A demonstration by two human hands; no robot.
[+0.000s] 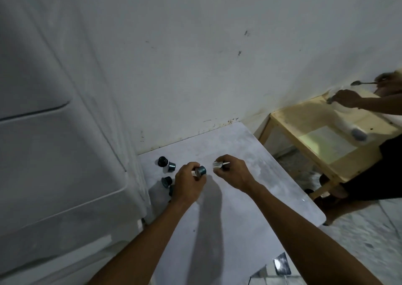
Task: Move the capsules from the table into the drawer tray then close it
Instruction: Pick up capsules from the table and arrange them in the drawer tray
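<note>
My left hand (188, 183) grips a dark teal capsule (201, 170) over the pale grey table (239, 197). My right hand (232, 171) is closed on a silver capsule (218, 164) just to its right. Three more dark capsules lie on the table to the left: one black (162, 160), one teal (171, 166), one dark (166, 181). Another capsule (171, 190) peeks out beside my left wrist. No drawer tray is recognisable in the head view.
A large white cabinet-like unit (54, 143) stands against the table's left edge. A white wall (217, 67) runs behind. At right, another person's hands (345, 98) hold spoons over a wooden table (322, 132). A shiny object (281, 264) sits at the bottom right.
</note>
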